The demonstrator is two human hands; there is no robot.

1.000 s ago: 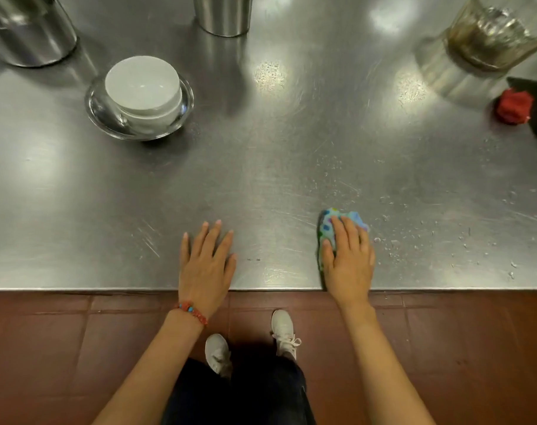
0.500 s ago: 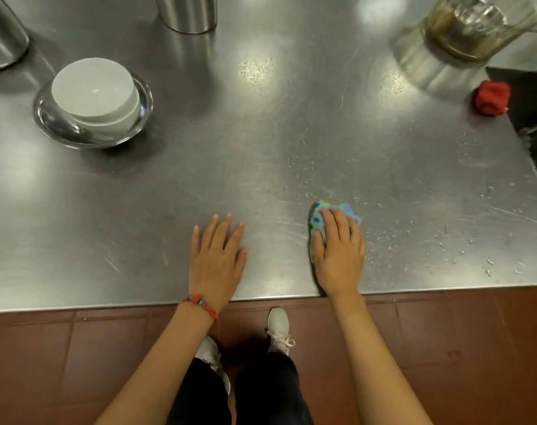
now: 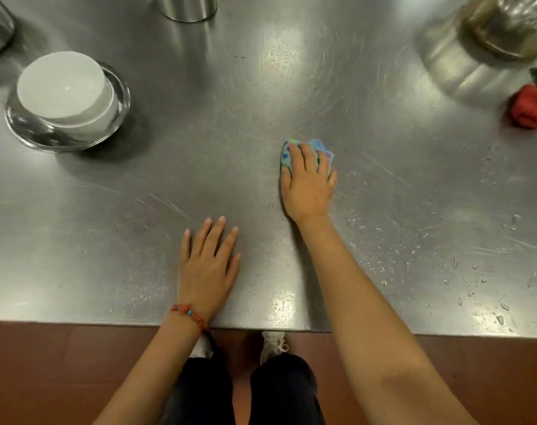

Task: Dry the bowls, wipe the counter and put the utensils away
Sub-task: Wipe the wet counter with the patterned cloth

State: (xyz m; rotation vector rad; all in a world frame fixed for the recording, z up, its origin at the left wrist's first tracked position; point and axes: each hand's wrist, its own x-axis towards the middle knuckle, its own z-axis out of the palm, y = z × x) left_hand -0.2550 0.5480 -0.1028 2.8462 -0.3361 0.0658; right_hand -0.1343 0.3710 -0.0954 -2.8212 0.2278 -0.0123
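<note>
Head view is showing the right hand (image 3: 307, 182) pressing down on a small bunched blue cloth with coloured dots (image 3: 318, 147), fingers lying over it and slightly curved, the cloth poking out beyond the fingertips; it is probably being bunched so that it soaks up water as it is being pushed across. The left hand (image 3: 207, 265) is lying flat with fingers straight and slightly spread, holding nothing, seemingly bracing the body near the front edge. Both are resting on the brushed stainless-steel counter (image 3: 169, 185), which is scratched and shiny; water droplets (image 3: 414, 256) are beading to the right of the right arm, so the wiping looks unfinished. Farther out at the left, a white round bowl (image 3: 61, 84) is sitting upside down in a shallow shiny metal bowl (image 3: 120, 96), perhaps to drain. A crumpled red cloth (image 3: 529, 107) is lying at the far right, and a steel cylinder (image 3: 189, 7) is standing at the back.
</note>
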